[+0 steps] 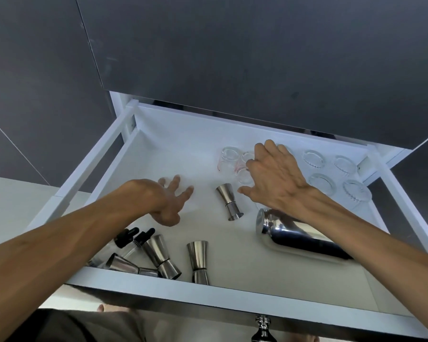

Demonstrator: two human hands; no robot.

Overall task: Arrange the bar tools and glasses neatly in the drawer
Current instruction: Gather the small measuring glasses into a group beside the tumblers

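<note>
Inside drawer (158, 144): left hand (169, 202) splayed, empty; right hand (273, 180) spread over small glasses (229, 156), grip unclear.

Both forearms were bare to the elbow, no sleeves, watch or rings showing. The left hand (169, 206) and right hand (274, 178) were ungloved. Dark clothing (67, 327) showed below.

white drawer (232, 292) (silver jiggers (197, 261))

A mirror-polished metal shaker (299, 236), brushed steel jiggers (229, 202), clear glasses (323, 183), matt white drawer (143, 280).
</note>
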